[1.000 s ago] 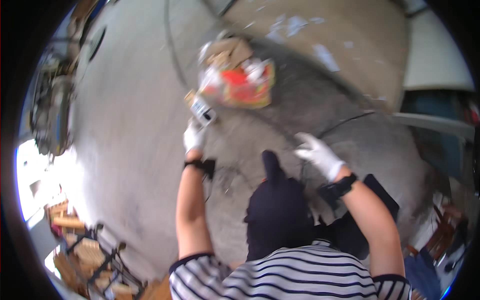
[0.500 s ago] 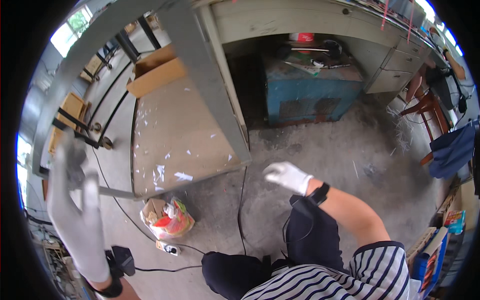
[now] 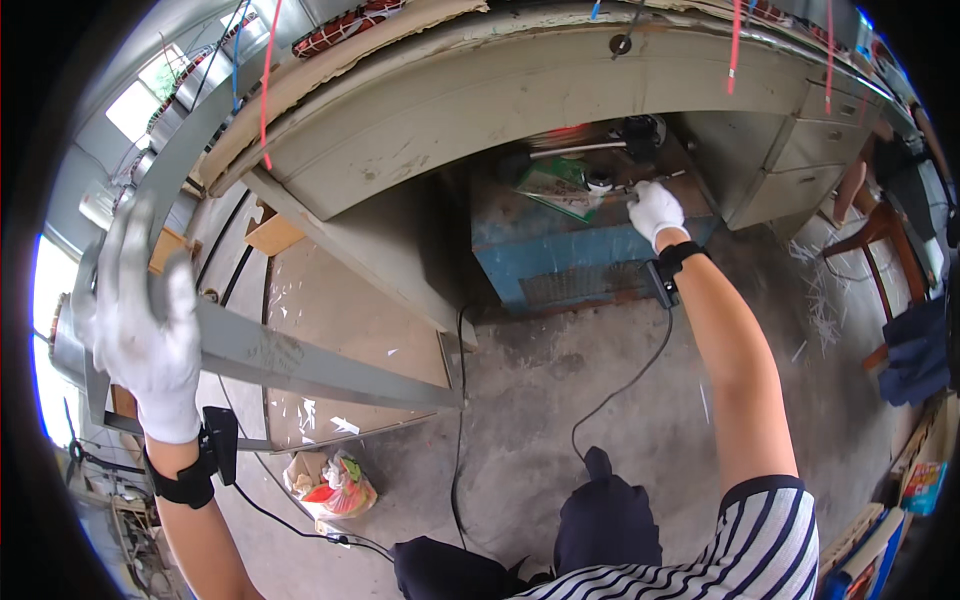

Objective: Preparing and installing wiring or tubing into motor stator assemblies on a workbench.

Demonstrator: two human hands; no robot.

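Left hand [image 3: 145, 330]: gloved, raised, fingers spread wide with nothing between them. Grey metal frame [image 3: 300, 362] runs behind the palm; can't tell whether they touch. Maybe spread for balance while the other arm stretches out, my guess.

Right of those fingers, beyond the bar: low board [image 3: 355, 340] with paper scraps lying on it, probably just offcuts that fell there. Below the fingers, on the floor: plastic bag [image 3: 340, 490] stuffed with crumpled stuff, looks like rubbish, likely parked out of the way.

Centre: blue metal box [image 3: 558, 250] tucked under the counter [image 3: 560, 120], apparently doubling as a shelf. On its top, left of the right fingers: green-and-white packet [image 3: 562, 188], then a small round container [image 3: 600, 186] just beside them.

Right hand [image 3: 658, 213]: gloved, arm reached low under the counter edge, fingers curled at the box top. Thin rod [image 3: 677, 174] sits right at the fingertips; can't tell if it's gripped or only touched. Knuckles hide the contact.

Far right of those fingers: counter drawers [image 3: 805, 185], then wooden chair [image 3: 880, 235].
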